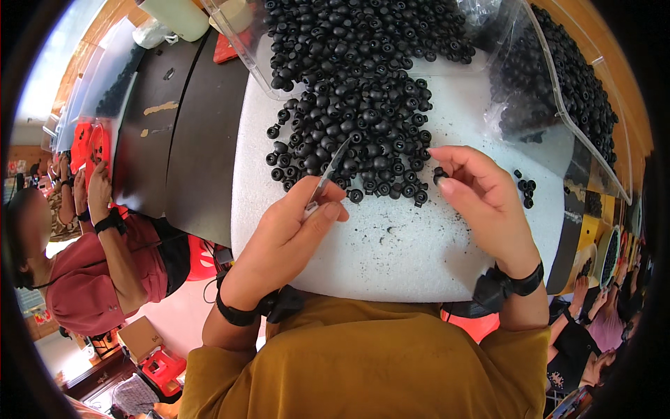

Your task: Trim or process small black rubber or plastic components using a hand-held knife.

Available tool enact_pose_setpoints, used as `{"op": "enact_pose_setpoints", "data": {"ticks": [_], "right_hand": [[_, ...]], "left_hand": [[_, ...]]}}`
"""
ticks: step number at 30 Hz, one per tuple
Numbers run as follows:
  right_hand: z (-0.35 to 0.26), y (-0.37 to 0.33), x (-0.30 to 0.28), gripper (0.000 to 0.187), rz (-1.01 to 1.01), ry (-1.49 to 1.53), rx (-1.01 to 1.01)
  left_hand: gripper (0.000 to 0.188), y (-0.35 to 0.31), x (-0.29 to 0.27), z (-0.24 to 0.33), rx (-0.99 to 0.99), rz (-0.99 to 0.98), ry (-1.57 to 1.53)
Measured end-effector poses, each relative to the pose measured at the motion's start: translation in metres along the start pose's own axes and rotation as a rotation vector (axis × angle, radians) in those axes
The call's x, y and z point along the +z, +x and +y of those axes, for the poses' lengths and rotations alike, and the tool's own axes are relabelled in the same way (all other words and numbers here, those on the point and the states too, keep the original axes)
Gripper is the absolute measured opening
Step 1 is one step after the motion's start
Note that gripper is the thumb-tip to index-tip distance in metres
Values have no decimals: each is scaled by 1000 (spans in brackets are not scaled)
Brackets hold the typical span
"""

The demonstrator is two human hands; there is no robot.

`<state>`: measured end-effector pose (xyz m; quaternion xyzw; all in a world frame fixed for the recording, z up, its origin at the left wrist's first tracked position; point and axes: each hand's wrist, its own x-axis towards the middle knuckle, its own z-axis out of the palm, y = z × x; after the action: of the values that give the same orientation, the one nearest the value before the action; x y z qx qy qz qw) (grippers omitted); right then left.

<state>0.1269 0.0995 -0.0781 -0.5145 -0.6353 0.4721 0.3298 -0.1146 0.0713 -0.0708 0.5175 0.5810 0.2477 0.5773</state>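
Note:
My left hand (289, 230) is closed around a small knife (333, 162), its thin metal blade pointing up and away over a heap of black rounded plastic parts (349, 119). The fingers hide most of its handle. To the right of the heap, my right hand (481, 202) pinches one black plastic part (439, 174) between thumb and forefinger. That piece is apart from the blade. Both hands are above a white foam board (412, 265), which is dotted with small black crumbs between them.
A clear plastic bin (262, 73) of the same parts lies open at the far side. Another clear tub (558, 105) stands at the right. A few parts (525, 188) lie apart near the board's right edge. People work at the left (105, 272) and far right (604, 321).

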Motion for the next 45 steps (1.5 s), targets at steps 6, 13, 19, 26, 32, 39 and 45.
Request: {"op": "enact_pose_setpoints", "data": {"ticks": [6, 13, 19, 26, 32, 39, 45], "right_hand": [[-6, -7, 3, 22, -293, 883, 140], [-3, -13, 6, 21, -258, 962, 123], [-1, -16, 4, 22, -300, 1050, 117], [-8, -17, 1, 22, -272, 1017, 200], [-9, -19, -1, 23, -271, 1019, 212], [-3, -20, -1, 24, -285, 1032, 131], [-4, -22, 2, 27, -263, 1081, 98]], "left_hand": [[18, -11, 0, 17, 26, -81, -72], [18, -9, 18, 36, 253, -119, -125], [16, 0, 36, 45, 314, -196, -164], [11, 9, 40, 40, 466, -178, -85], [12, 9, 43, 38, 484, -155, -111], [14, 10, 43, 32, 770, -3, 309], [20, 6, 49, 34, 789, 41, 491]]}}
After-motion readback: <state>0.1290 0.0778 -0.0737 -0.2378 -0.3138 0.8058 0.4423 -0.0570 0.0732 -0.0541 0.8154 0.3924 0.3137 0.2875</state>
